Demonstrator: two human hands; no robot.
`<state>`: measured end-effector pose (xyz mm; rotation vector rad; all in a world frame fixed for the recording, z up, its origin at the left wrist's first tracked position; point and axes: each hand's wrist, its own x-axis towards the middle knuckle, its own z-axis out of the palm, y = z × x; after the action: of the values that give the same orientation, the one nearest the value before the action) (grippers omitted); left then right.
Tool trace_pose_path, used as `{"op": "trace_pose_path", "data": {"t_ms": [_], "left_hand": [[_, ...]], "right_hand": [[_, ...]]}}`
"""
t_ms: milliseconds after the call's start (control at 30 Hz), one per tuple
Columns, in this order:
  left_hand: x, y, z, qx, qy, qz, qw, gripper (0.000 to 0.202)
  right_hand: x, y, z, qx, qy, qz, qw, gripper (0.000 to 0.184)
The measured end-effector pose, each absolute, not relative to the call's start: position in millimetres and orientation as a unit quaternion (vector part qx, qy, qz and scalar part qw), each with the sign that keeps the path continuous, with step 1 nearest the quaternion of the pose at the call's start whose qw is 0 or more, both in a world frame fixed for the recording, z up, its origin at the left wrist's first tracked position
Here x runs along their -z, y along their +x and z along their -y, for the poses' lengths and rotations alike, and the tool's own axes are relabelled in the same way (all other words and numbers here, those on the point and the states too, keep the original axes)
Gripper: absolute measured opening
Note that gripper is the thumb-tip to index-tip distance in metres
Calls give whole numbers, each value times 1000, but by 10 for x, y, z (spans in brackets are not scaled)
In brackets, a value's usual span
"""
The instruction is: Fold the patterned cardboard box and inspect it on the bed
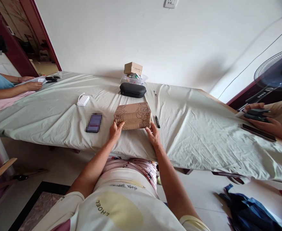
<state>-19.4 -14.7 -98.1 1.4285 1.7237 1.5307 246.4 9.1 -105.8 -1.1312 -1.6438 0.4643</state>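
A brown cardboard box with dark scribbled loops drawn on it is between my two hands at the near side of the cloth-covered table. My left hand grips its lower left corner, thumb on the front face. At the lower right corner my right hand holds the same box, fingers partly hidden behind it. Just right of the box lies a black marker. A phone rests to the left of my left hand.
Behind the box sit a black zip case and a plastic basket with a smaller carton on top. A white power bank lies left. Other people's hands hold papers at far left and a dark object at right.
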Motion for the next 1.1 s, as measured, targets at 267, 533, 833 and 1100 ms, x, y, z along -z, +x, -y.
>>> {"op": "trace_pose_path", "data": {"t_ms": [267,533,833,1100], "left_hand": [[1020,-238,142,-602,559,-522,228,52],[1027,-238,137,-628,585,-480,182,61],[1063,-253,75,-598,616,-505,84,70],[1178,-207,-5,-581,596,-538,132,61]], "right_hand": [[1019,2534,-72,-108,-464,647,595,46],[993,2544,-22,-131,-429,662,601,41],[921,2486,16,-89,-449,645,612,33],[975,2506,-46,-84,-451,628,629,34]]}}
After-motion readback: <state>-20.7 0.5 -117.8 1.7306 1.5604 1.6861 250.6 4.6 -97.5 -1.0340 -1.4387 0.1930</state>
